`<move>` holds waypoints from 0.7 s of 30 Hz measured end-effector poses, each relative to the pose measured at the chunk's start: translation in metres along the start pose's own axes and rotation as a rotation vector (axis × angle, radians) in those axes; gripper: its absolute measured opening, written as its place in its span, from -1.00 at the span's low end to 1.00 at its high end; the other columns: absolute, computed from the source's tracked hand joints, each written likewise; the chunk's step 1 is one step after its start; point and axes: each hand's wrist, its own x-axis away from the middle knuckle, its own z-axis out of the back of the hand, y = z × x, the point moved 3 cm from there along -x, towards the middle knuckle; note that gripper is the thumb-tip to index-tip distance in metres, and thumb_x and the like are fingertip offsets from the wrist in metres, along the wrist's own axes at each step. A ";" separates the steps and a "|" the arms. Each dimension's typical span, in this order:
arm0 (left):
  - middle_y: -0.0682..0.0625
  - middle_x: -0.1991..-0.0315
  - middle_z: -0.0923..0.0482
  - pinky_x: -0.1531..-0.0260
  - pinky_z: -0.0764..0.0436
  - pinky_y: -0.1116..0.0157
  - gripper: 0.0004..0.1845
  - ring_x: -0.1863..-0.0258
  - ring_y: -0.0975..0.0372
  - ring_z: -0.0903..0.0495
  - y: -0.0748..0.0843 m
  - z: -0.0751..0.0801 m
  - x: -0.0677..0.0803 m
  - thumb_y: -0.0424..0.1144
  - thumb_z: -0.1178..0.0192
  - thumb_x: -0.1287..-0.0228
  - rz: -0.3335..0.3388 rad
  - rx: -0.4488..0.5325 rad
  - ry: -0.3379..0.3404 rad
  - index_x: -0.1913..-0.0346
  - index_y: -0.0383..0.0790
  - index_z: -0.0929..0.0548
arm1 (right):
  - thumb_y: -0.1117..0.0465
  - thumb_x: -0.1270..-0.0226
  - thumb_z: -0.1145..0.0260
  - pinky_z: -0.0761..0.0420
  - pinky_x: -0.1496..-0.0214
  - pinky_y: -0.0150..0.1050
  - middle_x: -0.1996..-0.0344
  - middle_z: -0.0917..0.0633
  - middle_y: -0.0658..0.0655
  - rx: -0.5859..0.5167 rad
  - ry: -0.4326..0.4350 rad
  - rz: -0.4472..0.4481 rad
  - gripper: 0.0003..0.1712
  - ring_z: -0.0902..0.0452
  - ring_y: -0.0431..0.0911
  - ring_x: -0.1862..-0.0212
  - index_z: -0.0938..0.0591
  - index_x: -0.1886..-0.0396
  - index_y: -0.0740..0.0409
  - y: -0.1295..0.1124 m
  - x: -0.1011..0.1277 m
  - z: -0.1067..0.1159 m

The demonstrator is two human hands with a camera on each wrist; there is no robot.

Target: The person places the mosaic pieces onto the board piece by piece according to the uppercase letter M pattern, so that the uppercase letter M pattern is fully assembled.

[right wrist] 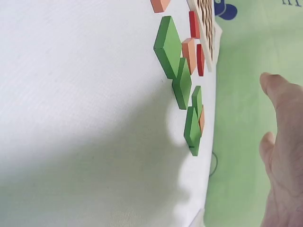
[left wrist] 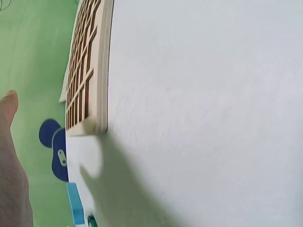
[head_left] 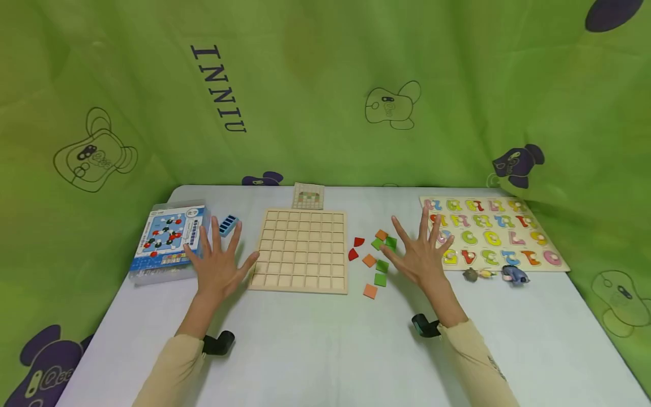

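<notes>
Both hands hover spread and empty over the worktop, palms down, forearms reaching forward. I read this as the start, nothing picked up yet. Left hand sits just left of the wooden grid board; right hand is on the board's right, beside the loose coloured tiles. My next move, I judge, calls for pinching one tile and seating it in a board cell.

bright, even light | soft shadows | wrist views blurred | edges warped
</notes>
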 end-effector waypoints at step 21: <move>-0.20 -0.52 0.47 -0.21 0.31 -0.46 -0.12 -0.44 -0.25 0.40 0.025 -0.007 0.036 0.33 -0.06 -0.21 -0.174 0.139 -0.104 -0.51 0.10 -0.04 | -0.40 -0.19 -0.12 0.10 -0.16 0.63 -0.50 0.32 0.28 -0.030 0.148 0.151 -0.15 0.45 0.36 -0.45 -0.24 -0.45 -0.26 0.005 0.021 -0.004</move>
